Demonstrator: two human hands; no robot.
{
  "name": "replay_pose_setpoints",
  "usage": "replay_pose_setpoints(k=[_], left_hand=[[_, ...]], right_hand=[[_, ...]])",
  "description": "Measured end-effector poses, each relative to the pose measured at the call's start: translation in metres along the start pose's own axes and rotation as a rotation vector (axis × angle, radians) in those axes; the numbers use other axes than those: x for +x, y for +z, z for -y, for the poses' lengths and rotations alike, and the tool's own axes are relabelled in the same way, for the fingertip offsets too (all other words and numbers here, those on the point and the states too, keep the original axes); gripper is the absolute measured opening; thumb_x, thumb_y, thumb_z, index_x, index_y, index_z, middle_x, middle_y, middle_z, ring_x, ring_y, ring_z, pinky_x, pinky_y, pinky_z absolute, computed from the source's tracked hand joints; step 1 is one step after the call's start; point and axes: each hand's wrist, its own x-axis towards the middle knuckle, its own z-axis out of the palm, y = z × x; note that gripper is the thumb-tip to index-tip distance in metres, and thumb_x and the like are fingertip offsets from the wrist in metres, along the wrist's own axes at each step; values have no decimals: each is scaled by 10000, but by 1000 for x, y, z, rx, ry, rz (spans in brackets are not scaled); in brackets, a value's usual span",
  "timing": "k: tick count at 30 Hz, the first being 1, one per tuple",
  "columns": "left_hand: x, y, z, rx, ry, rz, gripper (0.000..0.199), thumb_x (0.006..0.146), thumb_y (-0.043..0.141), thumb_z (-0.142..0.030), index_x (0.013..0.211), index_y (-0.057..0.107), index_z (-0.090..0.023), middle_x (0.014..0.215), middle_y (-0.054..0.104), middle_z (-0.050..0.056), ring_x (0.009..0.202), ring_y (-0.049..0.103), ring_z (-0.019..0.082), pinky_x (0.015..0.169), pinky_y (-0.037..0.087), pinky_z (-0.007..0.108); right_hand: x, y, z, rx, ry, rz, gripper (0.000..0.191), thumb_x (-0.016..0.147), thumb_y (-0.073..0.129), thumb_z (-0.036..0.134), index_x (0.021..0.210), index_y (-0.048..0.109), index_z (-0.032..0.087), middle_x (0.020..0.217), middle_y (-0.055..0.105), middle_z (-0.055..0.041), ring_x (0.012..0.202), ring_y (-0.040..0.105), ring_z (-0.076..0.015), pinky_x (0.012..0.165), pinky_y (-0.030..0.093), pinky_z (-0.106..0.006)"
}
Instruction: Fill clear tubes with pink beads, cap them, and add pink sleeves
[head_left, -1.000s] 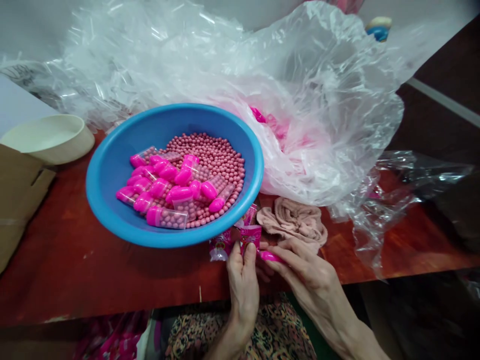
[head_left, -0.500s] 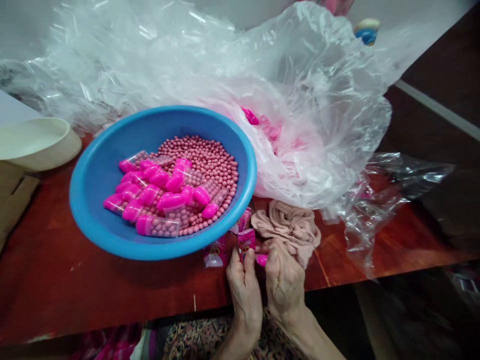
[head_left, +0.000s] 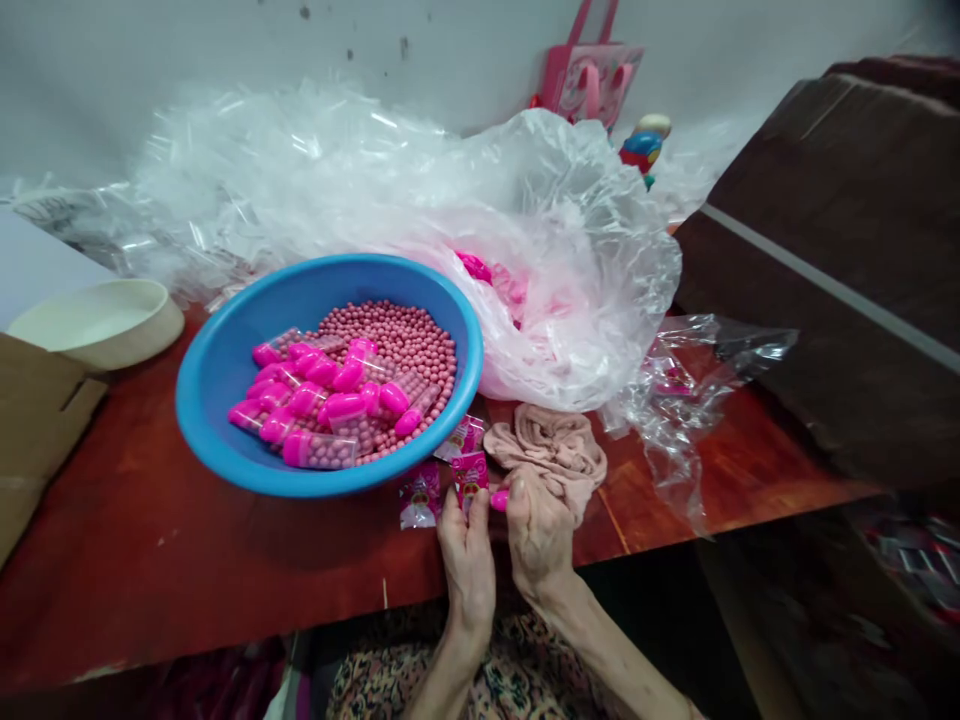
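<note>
Near the table's front edge, my left hand point(head_left: 468, 560) pinches a small pink printed packet point(head_left: 470, 474) between thumb and fingers. Right beside it, my right hand point(head_left: 538, 530) is closed around a bright pink cap point(head_left: 499, 500), whose tip sticks out toward the packet; the rest is hidden by the fingers. Two more pink packets point(head_left: 420, 495) lie by the bowl. The blue bowl point(head_left: 196, 420) holds pink beads point(head_left: 409, 345) and several clear tubes with pink caps point(head_left: 306, 400), filled with beads. A crumpled beige cloth point(head_left: 559, 445) lies just beyond my right hand.
Clear plastic bags point(head_left: 300, 170) are heaped along the wall, one holding pink pieces. A cream dish point(head_left: 112, 325) and a cardboard box point(head_left: 37, 430) stand at the left. A large dark box point(head_left: 840, 220) is at the right, beside loose clear film point(head_left: 694, 400).
The view has tilted up and shifted, showing more wall, a pink bag and the dark box. Both hands keep their holds, with little visible movement relative to the table.
</note>
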Motion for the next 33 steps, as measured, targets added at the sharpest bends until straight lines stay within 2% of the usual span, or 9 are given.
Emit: replay_pose_setpoints(k=[3,5,9,12,16,21,26,29,33], left_hand=[[-3,-1,-8,-38,-10,4,262,795,597,-390,868,578,-138,685,684,36,478,606,131,452,483,221],[-3,-4,-12,-61,-6,-7,277,818,567,-395,886,571,-127,732,688,55,426,586,111,404,467,212],[0,-17,-16,-114,11,-45,318,822,556,-418,895,586,-109,894,681,110,475,612,111,402,486,214],[1,-25,-18,-156,0,-71,304,826,559,-415,862,586,-114,849,684,94,480,612,108,402,483,205],[-2,-29,-24,-198,-25,-87,308,818,573,-423,825,600,-116,775,694,72,470,605,102,399,462,189],[-7,-28,-32,-224,-78,-57,267,765,649,-379,784,644,-113,708,711,65,493,615,118,433,463,198],[-13,-33,-33,-205,-97,-65,277,708,712,-377,790,708,-112,664,697,34,588,617,130,566,478,218],[-17,-37,-34,-204,-104,-41,250,691,735,-358,777,717,-123,649,680,5,594,586,114,595,457,210],[-23,-33,-43,-266,-165,22,227,655,766,-323,762,718,-129,654,690,7,628,591,123,637,466,220]], right_hand=[[12,3,-5,0,5,9,430,963,226,252,621,484,211,515,527,2,462,507,-136,490,378,-251],[22,5,-7,1,9,22,404,967,278,283,665,536,208,530,552,7,462,514,-134,480,381,-243],[32,0,-9,-25,0,-1,341,962,332,295,801,615,194,713,633,-27,628,571,-151,598,438,-256],[25,-10,-20,-106,18,-72,300,942,372,298,939,634,152,888,618,-105,833,539,-227,732,437,-353],[8,-13,-41,-181,-57,-36,290,895,435,293,1051,621,134,1019,568,-159,972,434,-303,822,393,-471],[12,-1,-54,-205,-130,-16,192,869,480,236,778,635,168,787,565,-84,848,438,-253,790,360,-415],[29,3,-61,-174,-106,-44,338,917,424,259,625,583,195,681,525,-46,744,417,-214,717,356,-356],[26,-4,-55,-110,-64,-76,307,931,397,290,780,637,172,789,571,-83,806,429,-235,734,384,-377],[11,-23,-25,7,-24,-121,293,931,407,280,1089,595,120,1032,577,-136,1011,427,-262,870,386,-424]])
